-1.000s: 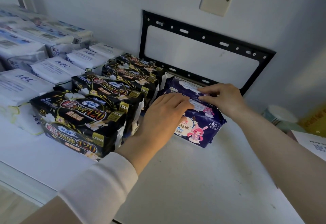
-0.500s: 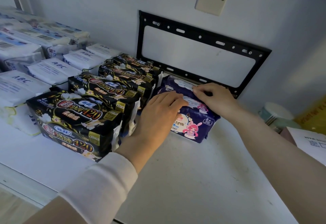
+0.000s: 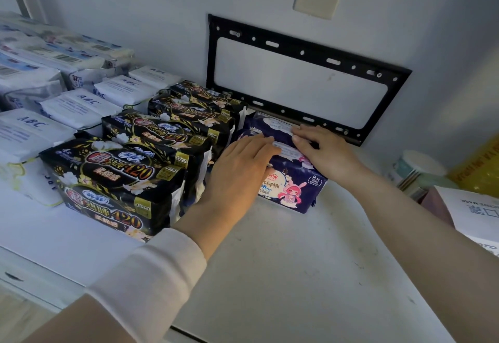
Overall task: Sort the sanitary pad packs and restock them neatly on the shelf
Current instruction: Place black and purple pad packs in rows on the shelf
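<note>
Shelf: a white surface (image 3: 283,275) with scuff marks, running along a pale wall.
Wall bracket: a black metal frame (image 3: 313,52) fixed to the wall just behind the packs.
Black packs: a row of glossy black packs (image 3: 113,178) with gold and red "420" print, lined up front to back on the left half of the shelf.
White packs: white packs (image 3: 78,105) marked "ABC", in a row left of the black ones.
Navy packs: a dark blue pack (image 3: 291,183) with a pink-haired cartoon girl and a white label lies just right of the black row. A second blue pack (image 3: 266,124) sits behind it, against the bracket.
Left hand: the left hand (image 3: 237,170) reaches from a white sleeve (image 3: 151,275) and lies palm down on the near-left top of the front blue pack. Its fingers (image 3: 264,148) are straight and together, gripping nothing.
Right hand: the right hand (image 3: 324,153) comes in from the right, palm down. Its fingers (image 3: 305,140), slightly bent, press on the blue packs' top where the two meet, without closing round them.
</note>
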`<state>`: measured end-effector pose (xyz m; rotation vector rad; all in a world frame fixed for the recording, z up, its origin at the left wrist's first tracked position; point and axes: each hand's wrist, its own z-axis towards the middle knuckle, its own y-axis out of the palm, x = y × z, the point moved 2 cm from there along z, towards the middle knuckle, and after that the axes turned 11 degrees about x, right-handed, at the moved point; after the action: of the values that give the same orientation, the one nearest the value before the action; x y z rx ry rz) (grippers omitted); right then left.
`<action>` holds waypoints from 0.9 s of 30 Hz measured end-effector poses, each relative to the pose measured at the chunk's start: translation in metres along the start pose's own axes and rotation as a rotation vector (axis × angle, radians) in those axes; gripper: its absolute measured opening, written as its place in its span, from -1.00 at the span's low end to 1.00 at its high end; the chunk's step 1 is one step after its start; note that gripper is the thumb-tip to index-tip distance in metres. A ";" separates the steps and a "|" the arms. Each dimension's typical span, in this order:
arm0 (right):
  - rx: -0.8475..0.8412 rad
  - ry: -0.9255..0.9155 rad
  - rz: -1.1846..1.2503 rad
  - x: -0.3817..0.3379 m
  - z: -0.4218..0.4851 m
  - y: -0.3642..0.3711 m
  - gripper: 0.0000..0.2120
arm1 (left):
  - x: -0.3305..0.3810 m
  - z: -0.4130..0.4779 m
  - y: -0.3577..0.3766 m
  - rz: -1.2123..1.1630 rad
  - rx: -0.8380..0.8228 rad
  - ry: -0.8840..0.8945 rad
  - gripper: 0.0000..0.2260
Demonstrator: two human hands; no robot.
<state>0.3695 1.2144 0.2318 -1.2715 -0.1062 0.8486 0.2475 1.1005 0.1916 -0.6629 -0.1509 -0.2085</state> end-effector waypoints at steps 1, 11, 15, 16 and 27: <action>0.000 -0.011 -0.005 -0.001 0.000 0.000 -0.62 | 0.001 0.000 0.000 0.000 -0.007 -0.002 -0.64; 0.017 0.032 -0.039 -0.010 -0.007 -0.011 -0.58 | 0.013 0.006 -0.020 0.037 -0.068 -0.057 -0.70; 0.109 0.089 -0.010 -0.027 -0.025 -0.031 -0.56 | 0.020 0.013 -0.043 0.089 -0.141 -0.093 -0.62; 0.127 0.101 -0.019 -0.033 -0.033 -0.036 -0.56 | 0.022 0.013 -0.050 0.105 -0.150 -0.096 -0.62; 0.307 0.135 -0.090 -0.140 -0.149 -0.058 -0.59 | 0.023 -0.026 -0.175 0.082 -0.150 -0.024 -0.61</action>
<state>0.3770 1.0088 0.2846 -1.0234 0.0724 0.6708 0.2293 0.9460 0.2798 -0.8198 -0.1318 -0.1342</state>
